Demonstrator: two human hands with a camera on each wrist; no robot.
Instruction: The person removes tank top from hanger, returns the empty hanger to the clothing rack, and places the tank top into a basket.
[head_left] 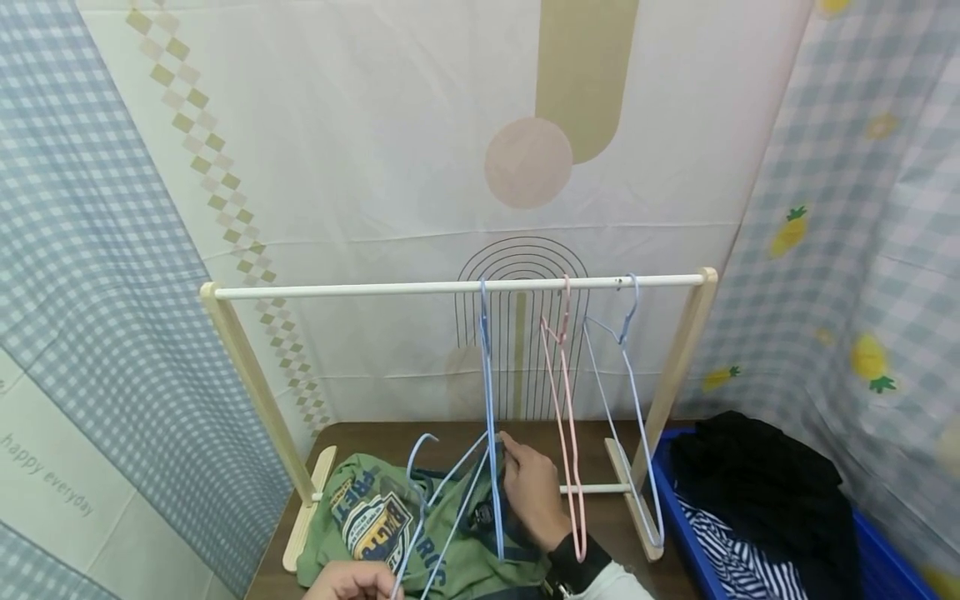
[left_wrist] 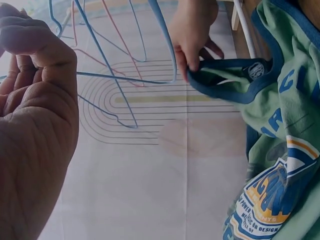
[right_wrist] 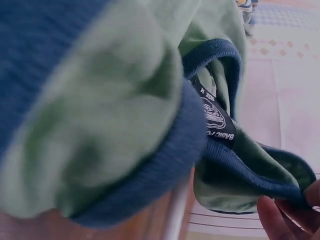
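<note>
My left hand (head_left: 354, 581), at the bottom of the head view, grips a light blue wire hanger (head_left: 411, 546) by its lower part. The hanger's hook stands up over a green tank top (head_left: 318, 533) with navy trim and printed lettering. With thumb and fingers my right hand (head_left: 534, 487) pinches the top's shoulder strap, beyond a hanging blue hanger (head_left: 487, 383). In the left wrist view, one corner of the held hanger (left_wrist: 162, 40) points toward that lifted strap. A black neck label (right_wrist: 216, 117) shows inside the collar in the right wrist view.
A white rail (head_left: 360, 290) on wooden posts spans the brown table. A pink hanger (head_left: 567, 400) and another blue hanger (head_left: 637, 400) hang from it at right. Right of the table, a blue bin (head_left: 678, 533) holds black cloth (head_left: 772, 483) and striped cloth (head_left: 738, 554).
</note>
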